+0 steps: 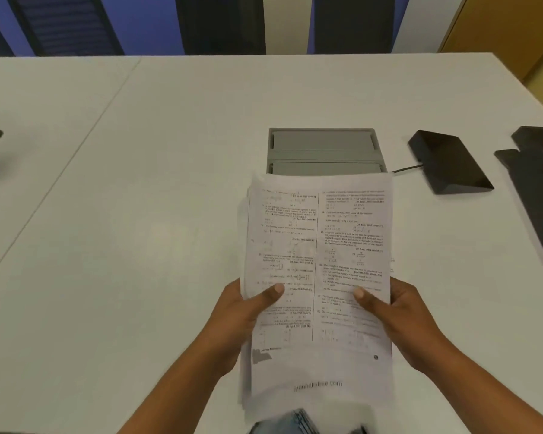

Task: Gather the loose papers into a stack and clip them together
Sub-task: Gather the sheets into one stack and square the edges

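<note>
Gathering step looks mostly done. The papers (318, 277) are up off the white table (138, 214), held in front of the person over the near edge, printed side up, two columns of text.

Left hand (248, 314) grips the left edge, thumb (271, 292) on top of the sheet, fingers hidden underneath. Right hand (398, 311) grips the right edge the same way, thumb pressed on the print. Both closed on the stack, neither free.

Edges aren't flush: along the left side and bottom left corner a few sheets stick out past the top one. So my read is the squaring-up phase, not clipping.

No clip visible anywhere. On the table beyond the stack: a grey tray (323, 148), partly hidden by the top of the papers, a black wedge-shaped device (449, 161) with a cable to its right, and more dark gear (536, 183) at the far right edge. Can't tell if the tray holds a clip.

Next move probably calls for tapping the stack on the table to align the edges, then shifting the grip to one hand so the other can fetch a clip. The clip's location needs finding first.
</note>
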The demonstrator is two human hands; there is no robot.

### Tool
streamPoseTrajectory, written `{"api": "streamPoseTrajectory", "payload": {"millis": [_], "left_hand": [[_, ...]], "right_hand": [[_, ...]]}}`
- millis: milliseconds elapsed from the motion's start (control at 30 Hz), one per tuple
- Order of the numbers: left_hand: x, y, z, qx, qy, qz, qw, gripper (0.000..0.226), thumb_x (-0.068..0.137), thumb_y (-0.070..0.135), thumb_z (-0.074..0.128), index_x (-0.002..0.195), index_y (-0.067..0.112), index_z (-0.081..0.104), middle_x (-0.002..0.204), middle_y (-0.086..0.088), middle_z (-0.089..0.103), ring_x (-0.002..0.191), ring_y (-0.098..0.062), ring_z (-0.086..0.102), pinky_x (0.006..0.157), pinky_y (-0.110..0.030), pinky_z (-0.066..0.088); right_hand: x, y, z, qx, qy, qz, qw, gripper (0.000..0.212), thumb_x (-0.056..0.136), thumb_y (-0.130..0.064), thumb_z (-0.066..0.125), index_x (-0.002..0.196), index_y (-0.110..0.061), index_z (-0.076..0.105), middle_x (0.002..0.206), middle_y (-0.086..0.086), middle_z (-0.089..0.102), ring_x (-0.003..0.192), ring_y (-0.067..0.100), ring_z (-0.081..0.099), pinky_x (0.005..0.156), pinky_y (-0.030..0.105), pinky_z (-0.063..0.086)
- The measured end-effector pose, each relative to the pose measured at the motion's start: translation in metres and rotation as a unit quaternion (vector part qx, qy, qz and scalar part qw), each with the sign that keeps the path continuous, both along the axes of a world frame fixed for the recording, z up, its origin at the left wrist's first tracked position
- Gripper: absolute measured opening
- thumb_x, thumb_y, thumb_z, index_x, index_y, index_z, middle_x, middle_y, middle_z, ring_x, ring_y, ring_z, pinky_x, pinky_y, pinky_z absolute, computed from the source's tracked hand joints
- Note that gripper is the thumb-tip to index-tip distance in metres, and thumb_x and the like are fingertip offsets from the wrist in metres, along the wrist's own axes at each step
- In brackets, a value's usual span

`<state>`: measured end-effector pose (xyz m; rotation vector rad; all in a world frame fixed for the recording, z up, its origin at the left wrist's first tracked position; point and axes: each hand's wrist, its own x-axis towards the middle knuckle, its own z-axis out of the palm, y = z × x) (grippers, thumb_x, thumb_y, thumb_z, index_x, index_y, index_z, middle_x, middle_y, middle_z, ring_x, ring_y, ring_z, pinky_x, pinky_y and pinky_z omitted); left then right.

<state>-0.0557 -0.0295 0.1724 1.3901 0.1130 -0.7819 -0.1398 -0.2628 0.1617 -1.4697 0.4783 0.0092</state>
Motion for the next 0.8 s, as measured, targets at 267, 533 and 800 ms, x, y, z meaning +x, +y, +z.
{"api": "streamPoseTrajectory", "payload": {"millis": [267, 533, 800], "left_hand": [[0.007, -0.012, -0.011, 0.091, -0.214, 0.098, 0.968, 0.032, 0.083, 0.006, 0.076, 0.102, 0.031, 0.068, 0.1, 0.006, 0.077, 0.093, -0.015, 0.074, 0.075, -0.033, 0.063], [0.01, -0.013, -0.025, 0.079, -0.277, 0.094, 0.953, 0.035, 0.077, 0.012, 0.082, 0.108, 0.023, 0.071, 0.102, 0.007, 0.074, 0.097, -0.008, 0.069, 0.071, -0.014, 0.055], [0.018, -0.018, -0.009, 0.044, -0.3, 0.088, 0.949, 0.04, 0.076, 0.058, 0.059, 0.098, 0.028, 0.074, 0.096, 0.019, 0.075, 0.094, -0.002, 0.068, 0.074, -0.014, 0.051]], "right_hand": [[0.018, 0.01, 0.014, -0.092, -0.104, -0.023, 0.99, 0.047, 0.08, -0.013, 0.072, 0.095, -0.057, 0.066, 0.104, -0.024, 0.072, 0.098, 0.0, 0.068, 0.072, 0.018, 0.057], [0.021, 0.009, -0.002, -0.13, -0.07, -0.017, 0.989, 0.034, 0.079, -0.01, 0.076, 0.095, -0.04, 0.072, 0.093, -0.018, 0.075, 0.089, 0.003, 0.07, 0.069, 0.018, 0.054], [0.023, 0.001, 0.004, -0.117, -0.1, -0.007, 0.988, 0.024, 0.078, -0.034, 0.072, 0.101, -0.024, 0.073, 0.104, -0.011, 0.074, 0.095, 0.006, 0.067, 0.071, 0.018, 0.053]]}}
